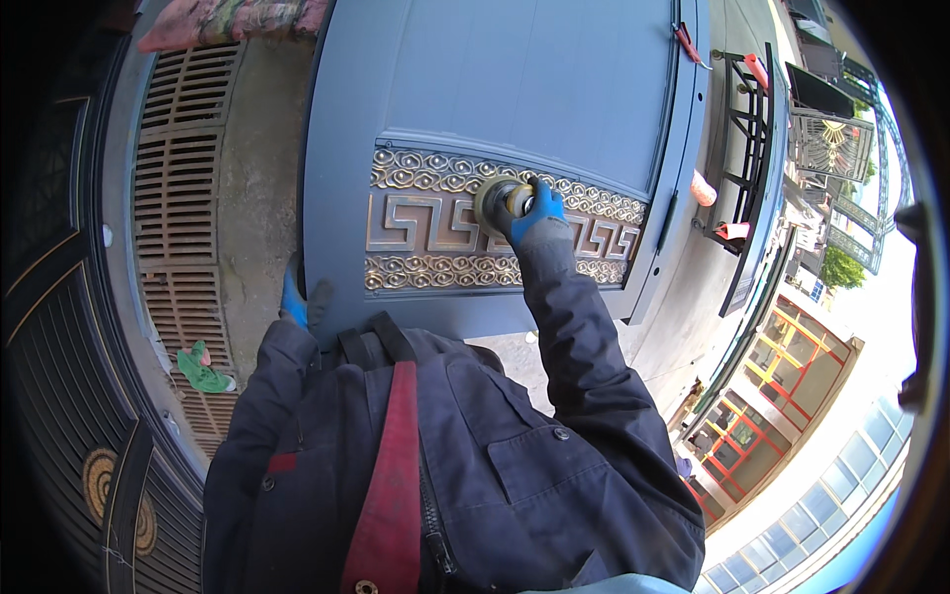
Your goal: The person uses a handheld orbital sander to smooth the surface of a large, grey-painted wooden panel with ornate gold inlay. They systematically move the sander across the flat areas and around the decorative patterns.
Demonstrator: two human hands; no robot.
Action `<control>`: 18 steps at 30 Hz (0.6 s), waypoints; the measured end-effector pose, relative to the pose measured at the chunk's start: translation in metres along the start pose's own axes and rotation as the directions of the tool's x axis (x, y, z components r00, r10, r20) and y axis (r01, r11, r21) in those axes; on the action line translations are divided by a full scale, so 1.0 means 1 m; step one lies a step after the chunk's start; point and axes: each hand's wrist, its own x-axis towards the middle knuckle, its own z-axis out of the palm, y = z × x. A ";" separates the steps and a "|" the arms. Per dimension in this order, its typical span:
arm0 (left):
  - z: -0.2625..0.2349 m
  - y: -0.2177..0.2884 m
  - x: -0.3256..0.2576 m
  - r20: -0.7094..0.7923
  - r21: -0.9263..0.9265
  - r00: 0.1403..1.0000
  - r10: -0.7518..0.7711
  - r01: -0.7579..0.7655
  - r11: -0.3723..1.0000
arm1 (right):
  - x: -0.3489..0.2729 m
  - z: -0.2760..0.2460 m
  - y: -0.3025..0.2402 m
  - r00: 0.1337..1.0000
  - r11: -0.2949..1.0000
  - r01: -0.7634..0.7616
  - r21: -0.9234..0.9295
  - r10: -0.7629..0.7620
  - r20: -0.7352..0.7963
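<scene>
- The blue-grey panel [524,79] spreads from about 11 to 1 o'clock of the view's middle, smooth and matte, with fine straight grooves running along its face.
- Across its near part runs a decorative band: a raised angular key pattern [388,226] in dull brown-bronze with paler edges, between 2 shiny gold strips of linked swirls, the upper strip [416,170] on its 12 o'clock side and the lower strip [426,272] on its 6 o'clock side.
- At 1 o'clock, the right hand [540,213], in a blue and grey glove, grasps a round object [487,205] with a dull yellow-green rim and a paler, ringed middle; its exact kind is unclear. It sits over the key pattern and overlaps the upper strip.
- At 9 o'clock, the left hand [303,301], gloved alike, is at the panel's near-left edge; I cannot tell whether it grips that edge.
- Around them: a red-handled tool [686,44] on the panel's border at 1 o'clock, a black metal frame [749,148] at 2, a brown grating [178,203] at 10, and green cloth [205,371] near 8.
</scene>
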 end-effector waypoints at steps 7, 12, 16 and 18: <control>-0.005 -0.011 0.003 -0.003 0.065 1.000 0.024 -0.024 0.998 | -0.001 0.002 -0.007 1.000 0.999 -0.020 -0.029 0.020 -0.001; -0.007 -0.009 0.004 -0.004 0.034 0.999 -0.033 0.033 0.999 | -0.002 -0.001 -0.012 0.997 0.997 -0.075 -0.035 0.075 -0.015; -0.007 -0.004 0.004 0.012 0.148 1.000 0.015 -0.017 0.989 | 0.004 -0.010 -0.003 0.995 0.995 -0.096 -0.014 0.096 -0.017; -0.006 -0.005 0.003 -0.012 0.029 0.998 -0.059 0.059 0.998 | 0.005 -0.014 0.004 0.992 0.991 -0.119 -0.060 0.122 0.039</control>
